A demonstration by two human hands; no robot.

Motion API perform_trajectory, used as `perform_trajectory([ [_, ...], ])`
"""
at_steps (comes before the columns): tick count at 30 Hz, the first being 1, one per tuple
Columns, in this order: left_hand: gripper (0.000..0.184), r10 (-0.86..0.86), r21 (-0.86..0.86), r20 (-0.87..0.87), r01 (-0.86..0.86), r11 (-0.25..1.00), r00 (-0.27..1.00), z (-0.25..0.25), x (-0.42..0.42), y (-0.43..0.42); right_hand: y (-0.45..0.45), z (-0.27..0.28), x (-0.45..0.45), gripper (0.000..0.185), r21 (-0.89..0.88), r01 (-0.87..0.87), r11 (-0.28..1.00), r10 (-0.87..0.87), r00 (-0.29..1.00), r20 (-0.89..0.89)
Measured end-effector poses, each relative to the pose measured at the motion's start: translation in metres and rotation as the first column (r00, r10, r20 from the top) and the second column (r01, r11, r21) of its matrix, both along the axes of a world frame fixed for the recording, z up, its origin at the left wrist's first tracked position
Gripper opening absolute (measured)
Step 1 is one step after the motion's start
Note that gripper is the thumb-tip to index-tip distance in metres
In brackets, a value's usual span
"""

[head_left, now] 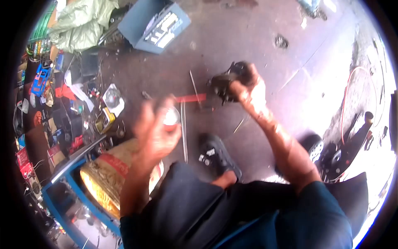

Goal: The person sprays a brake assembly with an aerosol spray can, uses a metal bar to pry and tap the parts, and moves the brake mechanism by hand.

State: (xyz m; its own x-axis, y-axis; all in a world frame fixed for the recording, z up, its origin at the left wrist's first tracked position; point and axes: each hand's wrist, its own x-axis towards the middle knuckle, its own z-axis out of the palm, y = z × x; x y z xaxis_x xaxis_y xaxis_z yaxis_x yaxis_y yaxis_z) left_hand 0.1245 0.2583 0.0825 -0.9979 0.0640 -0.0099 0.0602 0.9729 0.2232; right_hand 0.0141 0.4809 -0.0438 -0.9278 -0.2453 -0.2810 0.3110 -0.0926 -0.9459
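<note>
I have the left fingers (158, 120) around a blurred can (171, 116), leftward of the dark part (222, 83) gripped by the right fingers (238, 89).

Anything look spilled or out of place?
Yes: a thin metal rod and a red strip lie loose on the floor near the shoe, where someone might step on them. A dark patch farther off also looks odd; I can't tell if it's a spill.

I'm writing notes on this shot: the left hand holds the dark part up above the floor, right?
Not quite, it's the other hand: the head view shows the right hand holding the dark part up above the floor.
</note>
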Motion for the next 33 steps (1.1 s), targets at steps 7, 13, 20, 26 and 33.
perform_trajectory([
  [7,0.066,-0.044,0.066,-0.071,0.049,0.997,0.996,-0.029,-0.009,0.023,0.001,-0.006,0.001,0.045,0.283,-0.002,0.959,0.055,0.983,-0.177],
  [13,0.068,-0.112,0.034,-0.002,0.112,0.993,0.994,-0.046,-0.022,0.023,-0.011,0.000,-0.007,0.047,0.262,0.001,0.965,0.025,0.995,-0.097],
  [20,0.069,-0.125,0.019,-0.017,0.125,0.992,0.992,-0.047,-0.028,0.028,-0.012,-0.001,-0.013,0.045,0.222,-0.018,0.975,0.037,0.996,-0.084],
  [26,0.065,-0.132,0.016,-0.034,0.133,0.991,0.991,-0.050,-0.030,0.029,-0.012,-0.001,-0.011,0.046,0.213,-0.012,0.977,0.026,0.998,-0.063],
  [33,0.064,-0.142,-0.003,-0.046,0.142,0.990,0.989,-0.049,-0.031,0.028,-0.011,0.005,-0.011,0.046,0.239,-0.020,0.971,0.037,0.997,-0.069],
])
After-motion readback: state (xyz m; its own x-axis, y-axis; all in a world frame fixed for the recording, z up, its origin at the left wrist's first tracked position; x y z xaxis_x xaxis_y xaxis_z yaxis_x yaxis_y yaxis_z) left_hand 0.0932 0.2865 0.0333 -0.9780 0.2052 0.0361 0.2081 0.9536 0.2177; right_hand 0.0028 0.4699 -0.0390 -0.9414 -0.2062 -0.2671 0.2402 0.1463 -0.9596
